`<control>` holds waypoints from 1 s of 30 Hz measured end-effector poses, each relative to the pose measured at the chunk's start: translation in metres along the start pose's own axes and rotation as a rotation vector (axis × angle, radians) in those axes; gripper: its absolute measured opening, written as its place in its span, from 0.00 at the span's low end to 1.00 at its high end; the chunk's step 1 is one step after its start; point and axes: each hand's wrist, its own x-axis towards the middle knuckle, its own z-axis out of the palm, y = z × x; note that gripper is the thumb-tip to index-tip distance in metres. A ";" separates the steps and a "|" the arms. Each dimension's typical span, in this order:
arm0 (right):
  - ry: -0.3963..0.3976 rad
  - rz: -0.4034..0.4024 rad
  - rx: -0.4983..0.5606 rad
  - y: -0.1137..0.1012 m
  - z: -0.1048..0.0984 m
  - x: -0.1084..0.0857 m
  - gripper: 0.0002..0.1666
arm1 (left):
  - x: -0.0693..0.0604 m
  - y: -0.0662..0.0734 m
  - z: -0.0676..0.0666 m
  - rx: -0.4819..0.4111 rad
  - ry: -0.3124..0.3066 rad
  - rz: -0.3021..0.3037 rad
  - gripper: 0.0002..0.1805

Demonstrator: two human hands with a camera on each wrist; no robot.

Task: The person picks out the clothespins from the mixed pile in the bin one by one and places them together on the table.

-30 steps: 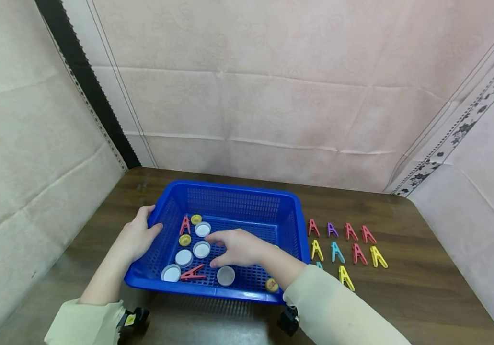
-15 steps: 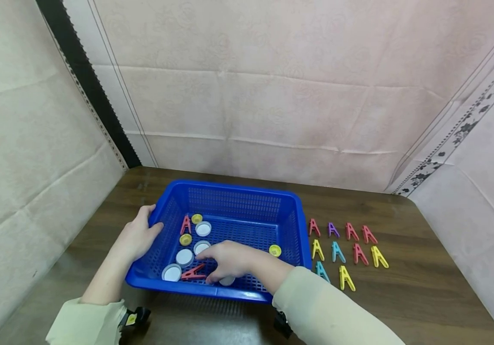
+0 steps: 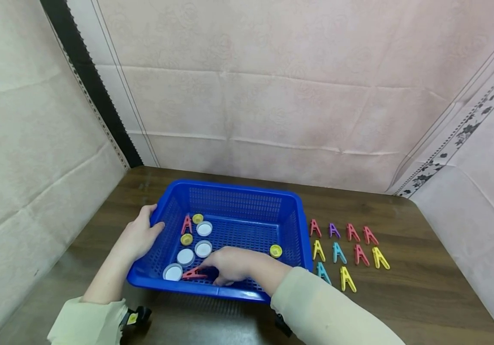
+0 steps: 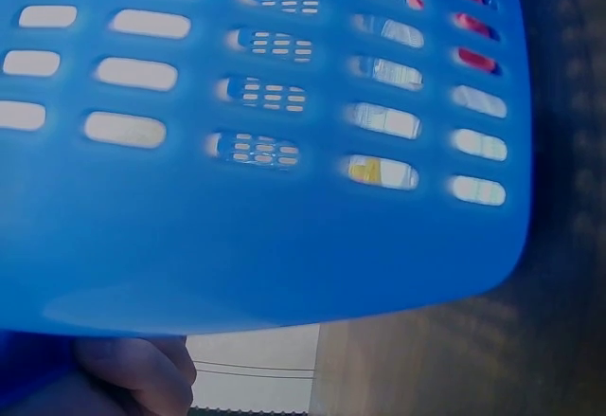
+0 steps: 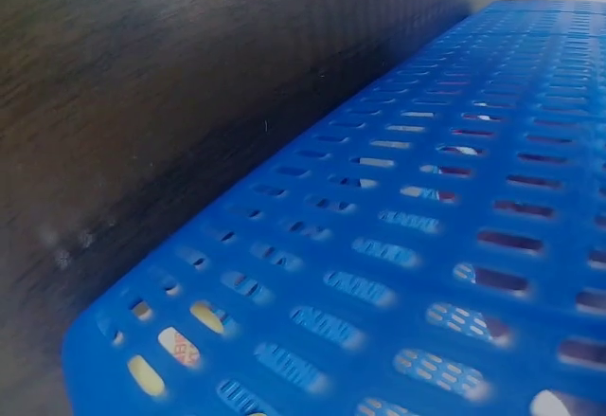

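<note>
A blue plastic basket (image 3: 234,184) stands on the table. My left hand (image 3: 139,235) grips its left rim, thumb over the inner side; in the left wrist view, curled fingers (image 4: 142,369) show beside the rim. Inside the basket, my right hand (image 3: 234,263) reaches down at the front. Its index finger covers the end of one leg of a red clothespin (image 3: 194,273), while the thumb stands apart from it. A grey-white cap is hidden beneath this hand. Other white caps (image 3: 185,257), yellow caps (image 3: 187,239) and a second red clothespin (image 3: 187,224) lie at the basket's left side.
Right of the basket, red, yellow, blue and purple clothespins (image 3: 337,252) lie in rows on the wooden table (image 3: 415,282). A yellow cap (image 3: 275,251) sits near the basket's right wall. Pale cloth walls (image 3: 247,110) rise at the back and both sides.
My right hand has moved toward the front of the basket and down, over the grey-white cap, its index finger now at the red clothespin. My left hand stays on the rim.
</note>
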 end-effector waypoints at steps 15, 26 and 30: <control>0.045 -0.041 -0.103 0.000 0.003 -0.001 0.24 | -0.001 0.000 0.000 -0.008 0.010 0.008 0.35; 0.034 -0.082 -0.095 0.002 0.006 -0.001 0.11 | -0.001 0.001 0.000 -0.011 0.015 0.017 0.35; 0.009 -0.062 -0.011 0.003 0.007 0.001 0.12 | -0.001 0.002 -0.001 -0.007 0.013 0.010 0.35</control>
